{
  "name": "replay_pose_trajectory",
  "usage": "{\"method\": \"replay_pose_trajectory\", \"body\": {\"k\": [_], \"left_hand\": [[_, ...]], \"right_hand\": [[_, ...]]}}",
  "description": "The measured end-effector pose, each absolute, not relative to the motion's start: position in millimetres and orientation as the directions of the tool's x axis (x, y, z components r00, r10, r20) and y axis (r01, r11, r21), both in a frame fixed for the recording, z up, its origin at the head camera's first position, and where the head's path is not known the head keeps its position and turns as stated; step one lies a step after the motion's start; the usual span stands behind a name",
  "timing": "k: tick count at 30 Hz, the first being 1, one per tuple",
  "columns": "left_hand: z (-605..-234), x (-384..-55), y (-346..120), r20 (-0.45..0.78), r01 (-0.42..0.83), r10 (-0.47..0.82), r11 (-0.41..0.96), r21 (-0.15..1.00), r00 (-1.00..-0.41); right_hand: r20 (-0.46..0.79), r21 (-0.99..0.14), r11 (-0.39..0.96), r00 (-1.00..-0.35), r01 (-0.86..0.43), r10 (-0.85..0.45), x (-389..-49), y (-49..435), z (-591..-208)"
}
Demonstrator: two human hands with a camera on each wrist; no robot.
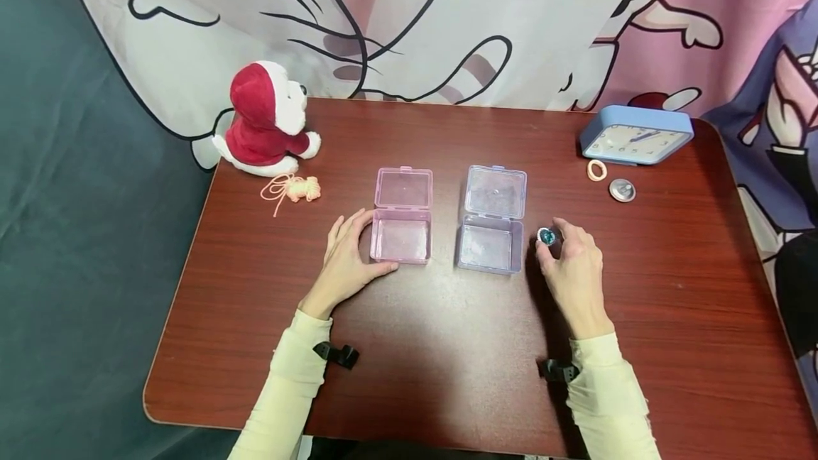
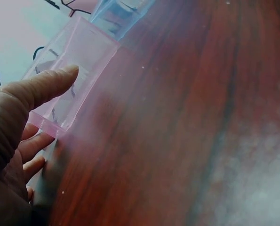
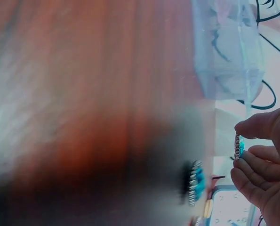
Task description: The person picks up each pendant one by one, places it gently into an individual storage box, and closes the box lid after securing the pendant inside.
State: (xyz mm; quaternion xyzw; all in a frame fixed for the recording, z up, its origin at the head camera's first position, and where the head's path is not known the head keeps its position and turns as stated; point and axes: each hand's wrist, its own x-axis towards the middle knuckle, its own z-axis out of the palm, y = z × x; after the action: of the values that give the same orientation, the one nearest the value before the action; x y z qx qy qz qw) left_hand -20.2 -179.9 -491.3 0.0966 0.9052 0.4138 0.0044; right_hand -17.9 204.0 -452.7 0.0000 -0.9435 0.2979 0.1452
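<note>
My left hand holds the pink plastic box at its left end, thumb along the near wall and fingers by the left side. The lid of this box stands open toward the back. My right hand pinches a round teal gem button with a beaded silver rim between thumb and fingers, just right of the purple plastic box, whose lid is also open. On the table in the right wrist view lies another teal gem button, hidden from the head view.
At the back right stand a blue clock, a pale ring and a round silver piece. A plush toy in red sits at the back left, behind a bundle of peach yarn. A printed curtain hangs behind the table.
</note>
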Motion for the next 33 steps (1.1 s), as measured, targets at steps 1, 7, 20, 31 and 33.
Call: {"method": "replay_pose_trajectory", "body": {"k": [1, 7, 20, 31, 33], "left_hand": [[-491, -20, -180, 0.078, 0.176, 0.180, 0.637, 0.750, -0.981], [-491, -20, -180, 0.105, 0.207, 0.195, 0.635, 0.744, -0.975], [-492, -19, -183, 0.115, 0.217, 0.200, 0.628, 0.747, -0.973], [-490, -19, -183, 0.092, 0.198, 0.197, 0.627, 0.754, -0.976], [-490, -19, -184, 0.084, 0.189, 0.193, 0.629, 0.754, -0.978]], "right_hand": [[0.281, -0.563, 0.821, -0.956, -0.093, 0.084, -18, 202, -451], [0.336, -0.572, 0.806, -0.940, -0.151, 0.063, -17, 191, -437], [0.409, -0.595, 0.739, -0.910, -0.317, -0.062, -22, 161, -427], [0.456, -0.620, 0.652, -0.876, -0.437, -0.154, -29, 126, -434], [0.463, -0.622, 0.635, -0.869, -0.459, -0.175, -31, 118, -434]]}}
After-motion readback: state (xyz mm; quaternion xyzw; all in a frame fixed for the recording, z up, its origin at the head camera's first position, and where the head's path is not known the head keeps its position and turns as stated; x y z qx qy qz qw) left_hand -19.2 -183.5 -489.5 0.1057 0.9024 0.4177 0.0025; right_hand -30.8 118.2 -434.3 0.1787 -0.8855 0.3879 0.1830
